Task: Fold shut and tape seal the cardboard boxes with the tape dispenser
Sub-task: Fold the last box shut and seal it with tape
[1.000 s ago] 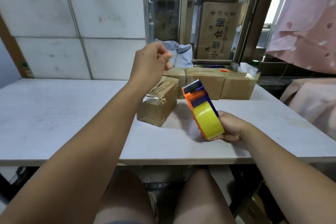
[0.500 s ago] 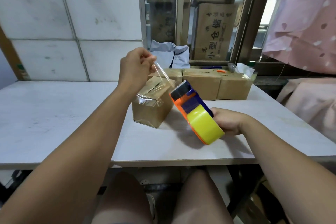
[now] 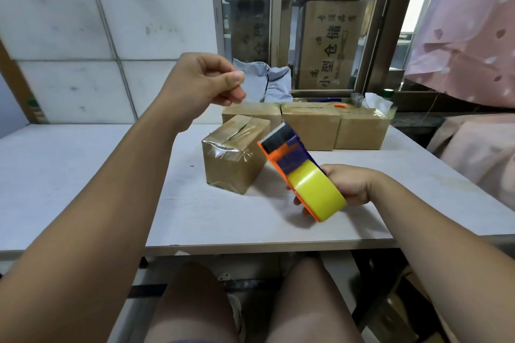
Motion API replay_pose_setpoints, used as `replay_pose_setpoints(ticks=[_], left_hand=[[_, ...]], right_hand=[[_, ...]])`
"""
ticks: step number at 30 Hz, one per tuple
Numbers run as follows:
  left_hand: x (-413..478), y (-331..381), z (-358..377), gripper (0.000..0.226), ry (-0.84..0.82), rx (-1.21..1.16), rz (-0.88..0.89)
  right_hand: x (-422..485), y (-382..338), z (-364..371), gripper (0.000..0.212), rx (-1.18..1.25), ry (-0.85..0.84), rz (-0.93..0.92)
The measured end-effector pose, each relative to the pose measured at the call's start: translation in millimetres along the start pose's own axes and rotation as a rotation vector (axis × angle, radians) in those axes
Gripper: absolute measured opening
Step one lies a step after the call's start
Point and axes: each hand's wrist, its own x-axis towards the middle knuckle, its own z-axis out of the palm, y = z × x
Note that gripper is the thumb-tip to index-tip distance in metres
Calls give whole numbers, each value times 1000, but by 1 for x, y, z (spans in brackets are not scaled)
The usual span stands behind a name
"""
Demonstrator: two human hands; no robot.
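Note:
My right hand (image 3: 349, 185) grips an orange and blue tape dispenser (image 3: 289, 159) with a yellow roll (image 3: 317, 193), held tilted above the table, cutter end up and toward the boxes. Just left of it a small cardboard box (image 3: 234, 157) stands on the table, its top flaps folded down under wrinkled clear tape. My left hand (image 3: 206, 86) is raised above and behind this box, fingers curled and thumb pressed to the forefinger; I see no tape strip between it and the dispenser. Three more cardboard boxes (image 3: 310, 127) stand in a row behind.
The white table (image 3: 83, 175) runs wide to the left, its front edge near my knees. White panels (image 3: 111, 36) stand behind on the left. A window frame with large cardboard cartons (image 3: 331, 44) lies behind the boxes. Pink cloth (image 3: 468, 36) hangs at the right.
Half a second ago my left hand was pulling a clear tape strip from the dispenser. Now that hand is higher and the strip no longer shows. The dispenser has stayed about where it was.

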Motion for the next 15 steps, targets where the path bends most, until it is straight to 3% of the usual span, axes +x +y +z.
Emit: replay_pose_setpoints(ticks=[4,9,15], left_hand=[[-4,14,-1,16,40,69,62],[-5,20,0,15,107,147,132],[-1,0,1,13,80,182,66]], right_hand=[[-2,-4,0,27,139,31,-21],[-3,-9,-1,31,35,35,-64],[-6,-13,8,30,-164,-47,-56]])
